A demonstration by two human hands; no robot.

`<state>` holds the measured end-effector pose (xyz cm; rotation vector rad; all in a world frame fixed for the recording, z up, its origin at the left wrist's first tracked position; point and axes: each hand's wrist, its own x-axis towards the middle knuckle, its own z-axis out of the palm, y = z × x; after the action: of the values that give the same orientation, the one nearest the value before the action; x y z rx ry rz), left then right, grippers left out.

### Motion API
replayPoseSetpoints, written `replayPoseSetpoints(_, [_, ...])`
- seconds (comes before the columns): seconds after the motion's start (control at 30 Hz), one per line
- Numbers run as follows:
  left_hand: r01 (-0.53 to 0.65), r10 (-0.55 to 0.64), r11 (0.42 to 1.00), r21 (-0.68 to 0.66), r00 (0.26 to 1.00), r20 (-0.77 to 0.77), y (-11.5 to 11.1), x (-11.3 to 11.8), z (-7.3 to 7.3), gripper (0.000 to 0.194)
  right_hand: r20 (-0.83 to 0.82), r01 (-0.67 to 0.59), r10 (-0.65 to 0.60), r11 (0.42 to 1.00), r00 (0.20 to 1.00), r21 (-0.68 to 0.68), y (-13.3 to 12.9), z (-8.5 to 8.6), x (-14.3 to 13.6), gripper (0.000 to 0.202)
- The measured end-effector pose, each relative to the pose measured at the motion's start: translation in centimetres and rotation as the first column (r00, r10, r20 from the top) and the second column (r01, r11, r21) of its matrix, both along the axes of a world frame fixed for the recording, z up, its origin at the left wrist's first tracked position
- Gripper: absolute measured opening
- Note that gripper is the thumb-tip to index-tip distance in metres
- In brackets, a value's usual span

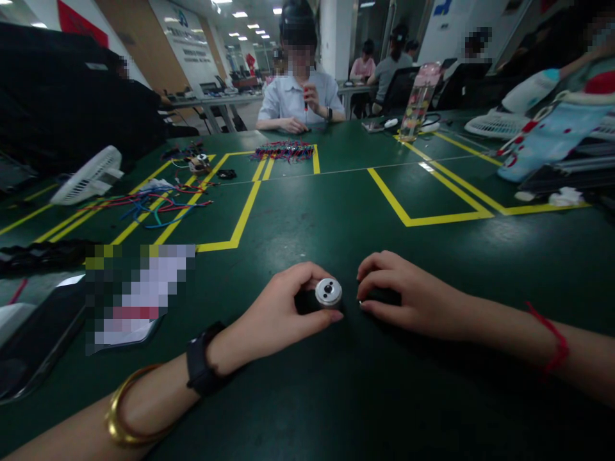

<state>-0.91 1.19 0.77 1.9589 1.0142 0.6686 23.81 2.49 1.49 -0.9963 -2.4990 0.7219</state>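
Observation:
My left hand (288, 307) wraps its thumb and fingers round a small silver metal cylinder (328, 291), which stands upright above the green table (298, 397). The cylinder's round top faces me and has a dark centre and small dark holes. To its right, my right hand (408, 291) is curled with the thumb and index fingertip nearly together. A tiny pale speck shows at those fingertips, too small to name. A short gap separates the right hand from the cylinder. Whether the cylinder's base touches the table is hidden.
Loose red and blue wires (158, 202) and a white fan (89, 176) are at left, near a phone (43, 339). Across the table a person (300, 96) holds a red screwdriver (306, 99) behind a wire bundle (286, 151). A bottle (419, 105) stands right.

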Motion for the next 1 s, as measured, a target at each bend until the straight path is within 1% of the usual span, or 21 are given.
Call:
replayPoseSetpoints(0.07, [-0.005, 0.005, 1.000, 0.002, 1.000, -0.003, 0.0, 0.0, 0.0, 0.028, 0.016, -0.011, 0.011, 1.000, 1.000, 0.009, -0.1, -0.4, 0.1, 0.012])
replayPoseSetpoints(0.13, [-0.006, 0.006, 1.000, 0.004, 1.000, -0.004, 0.0, 0.0, 0.0, 0.028, -0.033, 0.001, -0.002, 1.000, 0.999, -0.021, -0.1, -0.4, 0.2, 0.014])
replayPoseSetpoints(0.17, [-0.005, 0.005, 1.000, 0.005, 1.000, -0.006, 0.1, 0.0, 0.1, 0.028, -0.079, 0.026, -0.030, 0.999, 0.996, -0.047, 0.0, -0.4, 0.4, 0.015])
replayPoseSetpoints(0.2, [-0.004, 0.004, 1.000, 0.005, 1.000, -0.009, 0.1, 0.0, 0.1, 0.028, -0.130, 0.064, -0.074, 0.995, 0.989, -0.078, 0.1, -0.3, 0.5, 0.016])
replayPoseSetpoints(0.27, [0.000, 0.000, 1.000, 0.002, 1.000, -0.014, 0.1, -0.1, 0.1, 0.028, -0.227, 0.174, -0.205, 0.973, 0.952, -0.152, 0.5, -0.3, 1.0, 0.018])
replayPoseSetpoints(0.37, [0.003, -0.003, 1.000, 0.002, 1.000, -0.023, 0.0, -0.1, 0.1, 0.028, -0.279, 0.313, -0.380, 0.915, 0.882, -0.257, 1.1, -0.6, 1.8, 0.022])
replayPoseSetpoints(0.4, [0.001, -0.001, 1.000, 0.003, 1.000, -0.026, 0.0, -0.1, 0.1, 0.029, -0.285, 0.334, -0.411, 0.900, 0.866, -0.281, 1.2, -0.7, 1.9, 0.023])
replayPoseSetpoints(0.47, [-0.001, 0.001, 1.000, 0.006, 1.000, -0.027, 0.0, -0.2, 0.1, 0.028, -0.285, 0.347, -0.432, 0.888, 0.856, -0.303, 1.3, -0.9, 2.0, 0.025])
replayPoseSetpoints(0.57, [-0.001, 0.001, 1.000, 0.006, 1.000, -0.025, -0.1, -0.2, 0.1, 0.028, -0.245, 0.324, -0.396, 0.901, 0.885, -0.288, 1.2, -0.9, 1.9, 0.024])
replayPoseSetpoints(0.67, [-0.001, 0.001, 1.000, 0.004, 1.000, -0.023, 0.0, -0.2, 0.0, 0.029, -0.188, 0.285, -0.326, 0.934, 0.927, -0.213, 0.9, -0.8, 1.8, 0.021])
replayPoseSetpoints(0.8, [0.000, 0.000, 1.000, 0.000, 1.000, -0.019, 0.0, -0.2, -0.1, 0.028, -0.097, 0.144, -0.150, 0.987, 0.984, -0.071, 0.6, -0.8, 1.5, 0.013])
replayPoseSetpoints(0.9, [-0.005, 0.005, 1.000, 0.012, 1.000, -0.029, 0.0, -0.1, -0.1, 0.028, 0.000, 0.031, -0.031, 0.999, 1.000, 0.033, 0.4, -0.6, 0.7, 0.015])
replayPoseSetpoints(0.97, [-0.008, 0.009, 1.000, 0.024, 0.999, -0.036, 0.0, -0.1, -0.1, 0.028, 0.019, -0.001, 0.000, 0.998, 1.000, 0.057, 0.4, -0.3, 0.1, 0.010])
replayPoseSetpoints(1.0, [-0.008, 0.009, 1.000, 0.028, 0.999, -0.034, 0.0, -0.1, -0.1, 0.027, -0.003, 0.002, -0.002, 0.998, 1.000, 0.058, 0.4, 0.0, -0.2, 0.007])
